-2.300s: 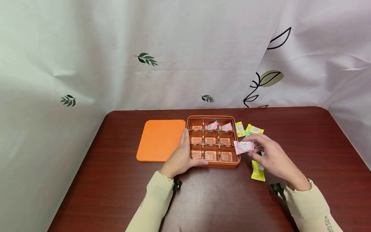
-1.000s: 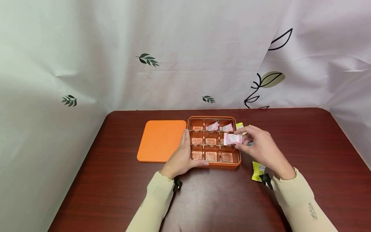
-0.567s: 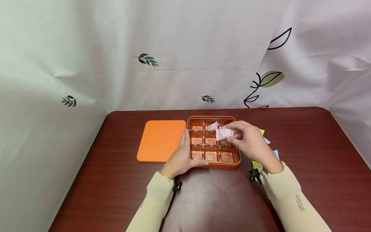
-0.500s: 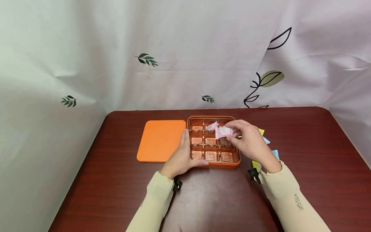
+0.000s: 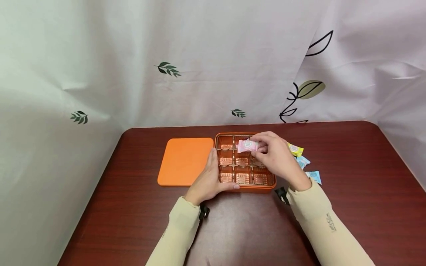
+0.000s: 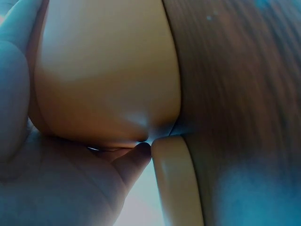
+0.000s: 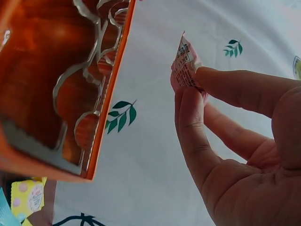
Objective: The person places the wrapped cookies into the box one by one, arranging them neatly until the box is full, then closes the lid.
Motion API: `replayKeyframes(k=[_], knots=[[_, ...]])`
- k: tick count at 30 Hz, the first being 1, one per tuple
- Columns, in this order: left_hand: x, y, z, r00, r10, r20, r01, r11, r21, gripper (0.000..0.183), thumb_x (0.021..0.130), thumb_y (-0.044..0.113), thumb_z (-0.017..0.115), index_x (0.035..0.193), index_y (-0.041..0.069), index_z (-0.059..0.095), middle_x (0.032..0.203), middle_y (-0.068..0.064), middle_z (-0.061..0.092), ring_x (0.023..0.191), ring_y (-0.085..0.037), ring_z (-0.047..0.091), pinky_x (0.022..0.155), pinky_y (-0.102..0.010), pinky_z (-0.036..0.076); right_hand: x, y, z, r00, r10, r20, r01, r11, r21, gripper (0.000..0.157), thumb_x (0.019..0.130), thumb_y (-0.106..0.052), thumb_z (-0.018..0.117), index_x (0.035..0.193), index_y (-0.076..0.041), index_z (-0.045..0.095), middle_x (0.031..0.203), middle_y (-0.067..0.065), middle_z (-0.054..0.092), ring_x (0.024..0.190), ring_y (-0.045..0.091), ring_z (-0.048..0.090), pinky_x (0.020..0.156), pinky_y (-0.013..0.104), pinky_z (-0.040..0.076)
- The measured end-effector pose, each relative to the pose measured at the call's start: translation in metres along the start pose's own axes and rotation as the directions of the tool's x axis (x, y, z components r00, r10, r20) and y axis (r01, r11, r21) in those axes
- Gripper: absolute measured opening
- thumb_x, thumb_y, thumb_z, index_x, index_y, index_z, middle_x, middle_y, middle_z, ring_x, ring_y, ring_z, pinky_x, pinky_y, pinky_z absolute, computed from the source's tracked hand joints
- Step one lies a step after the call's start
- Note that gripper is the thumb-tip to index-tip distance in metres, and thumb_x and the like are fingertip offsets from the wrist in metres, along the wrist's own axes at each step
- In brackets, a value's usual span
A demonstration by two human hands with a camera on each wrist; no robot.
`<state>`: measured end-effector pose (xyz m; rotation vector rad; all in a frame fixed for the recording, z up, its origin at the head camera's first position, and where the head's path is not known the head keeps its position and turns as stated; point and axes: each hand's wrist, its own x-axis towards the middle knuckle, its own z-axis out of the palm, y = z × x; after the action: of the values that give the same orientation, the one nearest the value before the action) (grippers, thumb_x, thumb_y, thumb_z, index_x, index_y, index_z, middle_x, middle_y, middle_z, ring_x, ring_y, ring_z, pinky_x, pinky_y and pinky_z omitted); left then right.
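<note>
A pink wrapped candy [image 5: 247, 146] is pinched between the thumb and fingers of my right hand [image 5: 274, 153], above the back middle compartment of an orange box [image 5: 257, 188]. The right wrist view has the same candy [image 7: 184, 68] at the fingertips, raised over the rim. Brown inserts divide the box into several compartments. My hand and the held candy mostly hide the back middle and back right compartments. My left hand [image 5: 206, 181] rests against the box's front left corner, fingers straight along the left side, thumb along the front edge.
An orange lid [image 5: 185, 162] lies flat beside the box on the left. Right of the box are a yellow candy [image 5: 295, 149] and blue candies [image 5: 313, 177], partly behind my right arm. A leaf-patterned white curtain [image 5: 206, 74] hangs behind the table [image 5: 133, 221].
My right hand has carried the pink candy left from beside the box, over the right compartments, to the back middle. The left hand has stayed at the box corner.
</note>
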<state>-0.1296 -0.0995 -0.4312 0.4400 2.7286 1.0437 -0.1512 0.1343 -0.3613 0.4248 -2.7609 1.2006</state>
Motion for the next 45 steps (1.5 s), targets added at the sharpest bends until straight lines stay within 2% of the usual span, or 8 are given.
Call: replayKeyframes(k=[10,26,33,42,45], knots=[[0.000,-0.001,0.000,1.000,0.008,-0.006,-0.008,1.000,-0.003,0.138,0.074,0.060,0.083,0.160,0.001,-0.008,0.167,-0.019,-0.007,0.153,-0.023,0.003,0.119,-0.041,0.023,0.012,-0.008,0.008,1.000,-0.002,-0.014,0.002,1.000,0.011,0.032,0.085,-0.002,0.076,0.116,0.002,0.072,0.116,0.015,0.063,0.085,0.021,0.066,0.075,0.034,0.054],[0.001,-0.002,0.002,1.000,0.021,-0.005,-0.021,1.000,0.007,0.137,0.075,0.058,0.084,0.159,-0.001,-0.008,0.167,-0.020,-0.008,0.153,-0.022,0.000,0.120,-0.040,0.022,0.030,-0.013,0.014,0.997,0.069,0.018,-0.069,0.998,0.001,0.034,0.087,-0.007,0.076,0.120,-0.002,0.072,0.112,0.013,0.063,0.090,0.022,0.065,0.079,0.038,0.053],[0.001,-0.002,0.001,1.000,0.028,-0.006,-0.028,1.000,0.014,0.137,0.075,0.058,0.084,0.159,-0.002,-0.007,0.167,-0.021,-0.008,0.153,-0.023,0.001,0.119,-0.041,0.023,0.039,-0.016,0.016,0.996,0.076,0.037,-0.076,0.997,-0.008,0.036,0.086,-0.001,0.071,0.122,-0.002,0.071,0.105,0.010,0.064,0.086,0.022,0.060,0.074,0.036,0.048],[0.000,-0.001,0.000,1.000,0.027,-0.004,-0.027,0.999,0.021,0.137,0.075,0.059,0.083,0.159,-0.002,-0.008,0.167,-0.021,-0.006,0.153,-0.023,0.002,0.120,-0.040,0.022,0.048,-0.015,0.021,0.994,0.096,0.053,-0.096,0.995,0.003,0.037,0.085,-0.004,0.075,0.122,-0.001,0.070,0.105,0.010,0.063,0.084,0.021,0.059,0.072,0.035,0.047],[0.001,-0.001,0.000,0.999,0.032,-0.006,-0.032,0.999,0.023,0.137,0.075,0.059,0.083,0.159,-0.002,-0.007,0.166,-0.022,-0.006,0.153,-0.023,0.002,0.120,-0.040,0.022,0.050,-0.015,0.023,0.991,0.109,0.072,-0.109,0.994,-0.001,0.038,0.084,-0.003,0.075,0.122,-0.001,0.070,0.098,0.009,0.066,0.080,0.021,0.060,0.070,0.035,0.047]])
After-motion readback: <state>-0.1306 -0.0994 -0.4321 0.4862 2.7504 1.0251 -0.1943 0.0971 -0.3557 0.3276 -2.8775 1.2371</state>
